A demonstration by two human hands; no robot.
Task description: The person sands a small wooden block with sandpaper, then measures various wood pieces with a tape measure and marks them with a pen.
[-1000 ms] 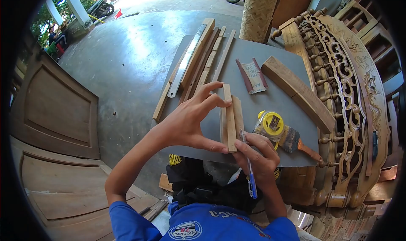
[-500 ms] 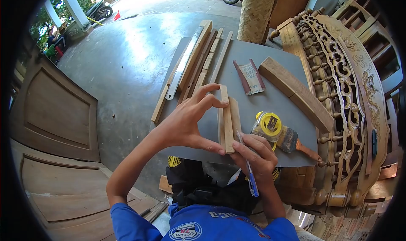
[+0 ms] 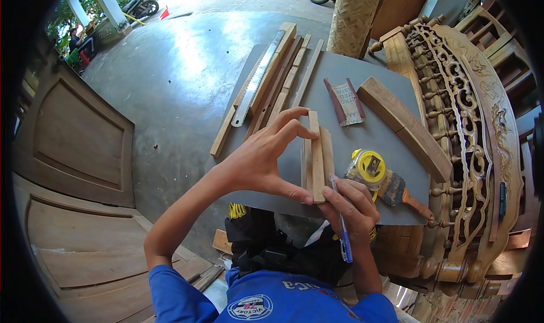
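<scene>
A narrow wooden strip (image 3: 317, 161) is spanned lengthwise by my left hand (image 3: 258, 156), fingers at its far end and thumb at its near end. Beside and partly under that strip lie other short wood pieces (image 3: 327, 147). In my right hand (image 3: 357, 207) is a blue pen (image 3: 343, 232), its tip pointing up and away beside the near end of the wood. The right fingertips touch or nearly touch that near end; the exact contact is hard to make out. A yellow tape measure (image 3: 368, 167) stands just beyond my right hand.
On the grey table (image 3: 272, 184) lie a handsaw (image 3: 258, 79) over long wood strips, curled sandpaper (image 3: 345, 102), a thick curved wood beam (image 3: 405, 127) and a brush (image 3: 394, 190). Carved furniture (image 3: 453, 108) borders the right side; wooden panels (image 3: 85, 142) stand left. A person sits far off.
The view has shifted a little, so the table and its items appear further right. Both hands keep their holds, with hardly any movement against the wood.
</scene>
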